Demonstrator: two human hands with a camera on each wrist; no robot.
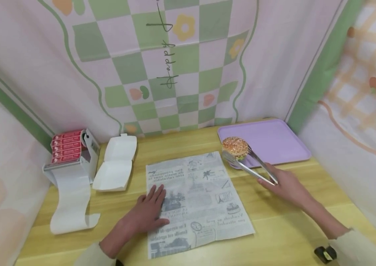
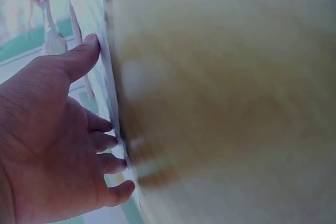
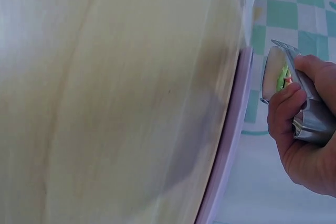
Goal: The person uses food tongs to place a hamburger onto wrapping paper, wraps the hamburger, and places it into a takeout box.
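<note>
In the head view my right hand [image 1: 286,186] grips metal tongs [image 1: 254,173], whose ends clasp a seeded burger [image 1: 235,147]. The burger overlaps the left front corner of the purple tray [image 1: 271,142]; green filling shows beneath its bun. The right wrist view has the fingers curled round the tongs [image 3: 315,114], with the burger [image 3: 273,74] between the arms. A printed paper sheet [image 1: 201,199] lies flat on the table. On its left edge rests my left hand [image 1: 149,214], fingers spread and fairly straight. The left wrist view shows its fingertips [image 2: 123,192] right at the sheet.
An opened white takeaway box [image 1: 116,162] stands left of the sheet at the back. Beside it is a dispenser [image 1: 89,155] with red packets [image 1: 66,146] on top and a white paper strip [image 1: 71,203] curling onto the table. Printed curtains [image 1: 174,66] close off the back and sides.
</note>
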